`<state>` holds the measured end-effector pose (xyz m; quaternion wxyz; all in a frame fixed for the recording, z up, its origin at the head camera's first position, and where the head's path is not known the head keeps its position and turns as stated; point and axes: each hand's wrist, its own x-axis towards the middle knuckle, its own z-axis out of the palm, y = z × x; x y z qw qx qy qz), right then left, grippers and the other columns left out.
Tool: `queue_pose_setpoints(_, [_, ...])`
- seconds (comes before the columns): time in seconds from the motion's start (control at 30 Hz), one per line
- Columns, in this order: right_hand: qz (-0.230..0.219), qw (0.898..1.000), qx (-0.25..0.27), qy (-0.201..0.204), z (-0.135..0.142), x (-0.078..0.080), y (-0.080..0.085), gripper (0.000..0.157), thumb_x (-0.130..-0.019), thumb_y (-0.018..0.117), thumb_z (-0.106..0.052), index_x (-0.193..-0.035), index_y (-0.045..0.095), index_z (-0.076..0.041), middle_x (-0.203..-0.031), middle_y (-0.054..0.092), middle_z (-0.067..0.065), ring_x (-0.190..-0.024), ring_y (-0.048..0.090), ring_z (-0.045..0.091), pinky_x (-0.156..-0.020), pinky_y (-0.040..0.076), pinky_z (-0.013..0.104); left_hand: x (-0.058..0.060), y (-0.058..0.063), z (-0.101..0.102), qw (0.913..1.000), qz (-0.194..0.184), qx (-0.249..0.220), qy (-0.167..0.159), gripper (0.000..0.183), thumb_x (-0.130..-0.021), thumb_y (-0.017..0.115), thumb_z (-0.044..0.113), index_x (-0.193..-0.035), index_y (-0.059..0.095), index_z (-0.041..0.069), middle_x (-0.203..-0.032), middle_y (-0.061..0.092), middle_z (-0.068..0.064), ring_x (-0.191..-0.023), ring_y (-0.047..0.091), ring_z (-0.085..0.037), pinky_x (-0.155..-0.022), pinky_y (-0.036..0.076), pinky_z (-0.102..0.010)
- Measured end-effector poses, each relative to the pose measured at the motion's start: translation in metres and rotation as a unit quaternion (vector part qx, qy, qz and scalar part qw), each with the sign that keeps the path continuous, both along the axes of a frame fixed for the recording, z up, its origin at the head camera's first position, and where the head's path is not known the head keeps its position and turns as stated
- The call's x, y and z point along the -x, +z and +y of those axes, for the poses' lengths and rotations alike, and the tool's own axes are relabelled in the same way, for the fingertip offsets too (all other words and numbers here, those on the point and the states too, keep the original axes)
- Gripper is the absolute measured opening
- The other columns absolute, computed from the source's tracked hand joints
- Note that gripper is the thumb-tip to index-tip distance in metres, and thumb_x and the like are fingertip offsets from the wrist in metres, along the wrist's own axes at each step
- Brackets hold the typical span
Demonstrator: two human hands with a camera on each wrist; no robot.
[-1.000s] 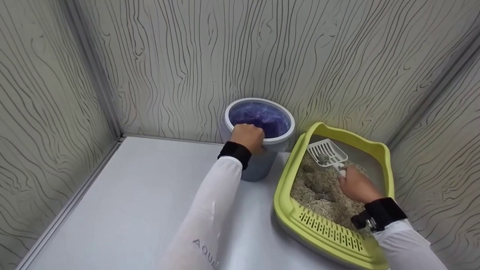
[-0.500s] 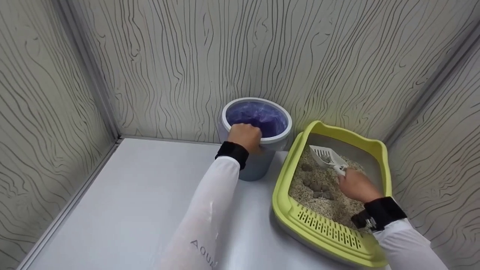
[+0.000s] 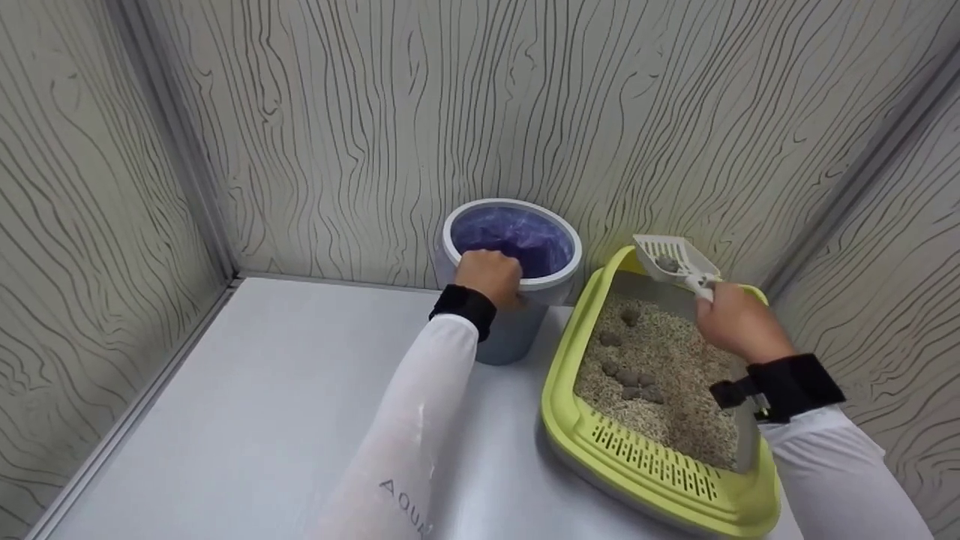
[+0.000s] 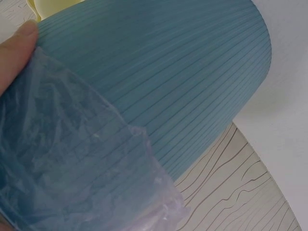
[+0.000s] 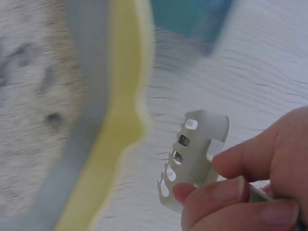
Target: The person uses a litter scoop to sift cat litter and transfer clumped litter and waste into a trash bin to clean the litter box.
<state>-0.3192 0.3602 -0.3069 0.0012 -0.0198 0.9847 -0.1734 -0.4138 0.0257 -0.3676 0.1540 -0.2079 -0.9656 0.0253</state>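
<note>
Head: "AQUA" sleeve (image 3: 412, 427), held scoop (image 3: 691, 265)

1. Your left sleeve (image 3: 397, 420) is white and close-fitting, with dark capital lettering (image 3: 402, 501) that starts "AQU".
2. Your right sleeve (image 3: 844, 461) is white too, folded near the wrist.
3. You wear a wide black left wristband (image 3: 465, 308) and a black right wristband (image 3: 804, 385).
4. A small black device (image 3: 731, 393) with a shiny fitting (image 3: 762, 407) juts from the latter.
5. Your left hand (image 3: 491, 277) and right hand (image 3: 742, 321) are bare.
</note>
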Motion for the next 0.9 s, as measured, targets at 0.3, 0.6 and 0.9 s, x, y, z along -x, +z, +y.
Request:
queue_pose_setpoints(0.3, [-0.033, 0.998, 0.055, 0.018, -0.08, 0.032, 0.044, 0.043, -0.108, 0.043, -0.025, -0.142, 0.052, 0.0, -0.089, 0.056, 0.009, -0.061, 0.049, 0.015, -0.05, 0.045, 0.028, 0.001, -0.001, 0.0, 0.9999, 0.015, 0.003, 0.004, 0.045, -0.077, 0.082, 0.064, -0.078, 0.076, 0.02, -0.079, 0.078, 0.0, -0.074, 0.075, -0.023, -0.068, 0.062, -0.047])
queue_pose_setpoints(0.6, [0.246, 0.959, -0.128, 0.063, -0.139, 0.053, 0.006, 0.032, -0.093, 0.055, 0.003, -0.121, 0.067, -0.006, -0.094, 0.075, 0.023, -0.075, 0.071, 0.042, -0.06, 0.055, 0.054, 0.0, -0.002, 0.001, 0.9994, 0.033, -0.008, -0.007, 0.043, -0.076, 0.083, 0.061, -0.081, 0.079, 0.019, -0.081, 0.079, -0.002, -0.075, 0.076, -0.025, -0.067, 0.062, -0.047])
queue_pose_setpoints(0.9, [0.424, 0.871, -0.236, 0.076, -0.152, 0.06, -0.017, 0.02, -0.094, 0.062, -0.007, -0.109, 0.072, -0.015, -0.08, 0.07, 0.022, -0.064, 0.067, 0.04, -0.048, 0.054, 0.052, 0.0, -0.003, 0.0, 0.9988, 0.046, -0.01, -0.008, 0.04, -0.075, 0.084, 0.058, -0.083, 0.08, 0.019, -0.081, 0.08, -0.002, -0.075, 0.076, -0.025, -0.067, 0.062, -0.048])
